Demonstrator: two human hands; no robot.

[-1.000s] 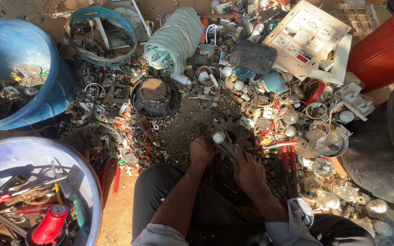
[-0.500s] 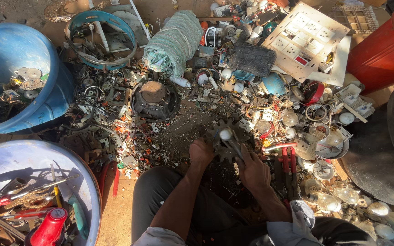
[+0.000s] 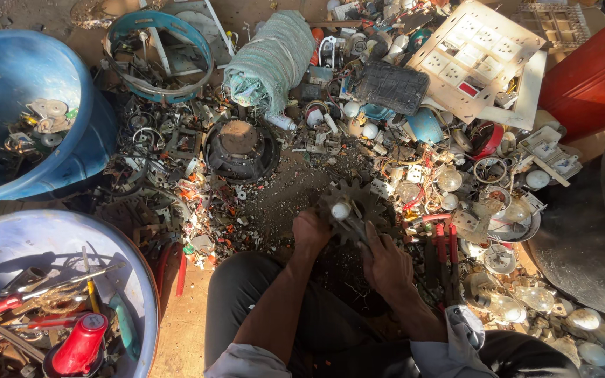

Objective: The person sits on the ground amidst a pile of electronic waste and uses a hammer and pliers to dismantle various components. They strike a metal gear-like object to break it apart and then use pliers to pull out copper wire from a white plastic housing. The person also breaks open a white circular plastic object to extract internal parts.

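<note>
A dark toothed gear wheel (image 3: pixel 365 199) lies on the ground in front of my knees, and a small white bulb-like part (image 3: pixel 341 209) rests against it. My left hand (image 3: pixel 311 233) is closed around that white part at the gear's left side. My right hand (image 3: pixel 385 260) grips a dark tool whose tip reaches up to the white part; the tool itself is mostly hidden by my fingers. Both forearms come up from the bottom of the head view, over my dark trousers.
Scrap surrounds me: a blue tub (image 3: pixel 43 119) of metal parts at left, a pale blue basin (image 3: pixel 131 269) of tools at lower left, a round speaker (image 3: pixel 239 148), a rolled green sack (image 3: pixel 267 66), a white socket panel (image 3: pixel 481 59), a red bucket (image 3: pixel 596 77), several bulbs at right.
Both hands have stayed at the gear. The white part has shifted slightly lower against the gear, and my right hand has slid a little closer to it.
</note>
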